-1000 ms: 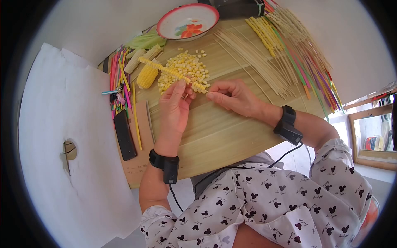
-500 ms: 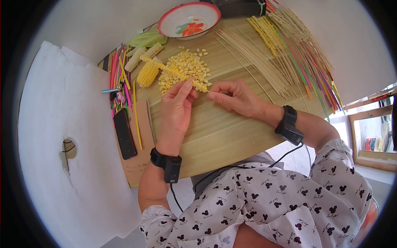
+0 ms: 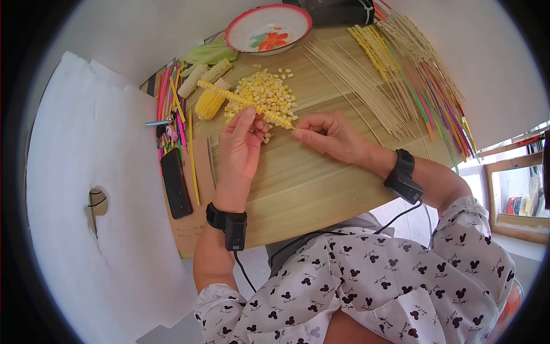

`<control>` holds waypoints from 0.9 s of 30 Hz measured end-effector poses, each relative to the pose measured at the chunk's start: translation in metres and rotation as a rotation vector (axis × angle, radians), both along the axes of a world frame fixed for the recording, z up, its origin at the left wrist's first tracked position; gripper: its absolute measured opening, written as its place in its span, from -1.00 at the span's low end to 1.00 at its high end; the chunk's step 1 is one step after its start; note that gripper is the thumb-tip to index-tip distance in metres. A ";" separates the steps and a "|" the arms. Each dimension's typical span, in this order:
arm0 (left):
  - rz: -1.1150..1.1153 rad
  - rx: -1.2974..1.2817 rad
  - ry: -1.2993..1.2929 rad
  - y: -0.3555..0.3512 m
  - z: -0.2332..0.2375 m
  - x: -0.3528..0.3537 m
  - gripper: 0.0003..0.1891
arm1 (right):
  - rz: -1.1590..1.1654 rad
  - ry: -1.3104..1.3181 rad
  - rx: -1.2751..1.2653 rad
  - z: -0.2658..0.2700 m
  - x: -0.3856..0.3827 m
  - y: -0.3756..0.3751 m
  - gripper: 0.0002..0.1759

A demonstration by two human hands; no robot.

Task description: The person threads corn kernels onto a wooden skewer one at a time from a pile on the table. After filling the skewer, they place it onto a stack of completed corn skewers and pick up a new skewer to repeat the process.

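Observation:
A thin skewer threaded with yellow corn kernels (image 3: 279,119) slants over the table, its far end up and to the left. My left hand (image 3: 242,143) pinches it partway along, thumb on top. At its near end, my right hand (image 3: 329,135) has thumb and forefinger pressed together on the bare tip of the stick. Just beyond my hands lies a pile of loose corn kernels (image 3: 266,92). A partly stripped corn cob (image 3: 209,105) rests left of the pile, beside bare cobs (image 3: 215,71) and a green husk (image 3: 209,54).
At the back stands a red-rimmed enamel bowl (image 3: 228,35). Bare skewers (image 3: 361,86) lie to the right, next to several kernel-covered skewers (image 3: 372,49) and coloured strips (image 3: 452,129). A phone (image 3: 176,183) lies on brown cardboard (image 3: 197,166) at left. Cables run from both wrist devices.
The view has shifted slightly, moving the table things a little right. My left hand sits a bit farther back from the stick's near end, with its fingers slightly looser.

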State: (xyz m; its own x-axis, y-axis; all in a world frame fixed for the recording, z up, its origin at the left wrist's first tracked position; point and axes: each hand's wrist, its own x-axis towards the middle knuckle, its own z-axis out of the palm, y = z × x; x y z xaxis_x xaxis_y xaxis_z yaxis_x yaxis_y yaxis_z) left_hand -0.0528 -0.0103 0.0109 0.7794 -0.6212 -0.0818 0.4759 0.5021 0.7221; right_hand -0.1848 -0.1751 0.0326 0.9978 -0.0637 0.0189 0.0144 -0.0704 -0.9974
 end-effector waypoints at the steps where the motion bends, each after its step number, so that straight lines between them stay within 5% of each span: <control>1: 0.004 0.002 0.000 0.000 0.000 0.000 -0.89 | 0.009 0.003 -0.001 0.000 0.000 -0.001 -0.75; 27: 0.063 0.020 -0.033 0.002 0.002 0.003 -0.86 | 0.038 0.001 -0.029 -0.003 0.000 -0.001 -0.80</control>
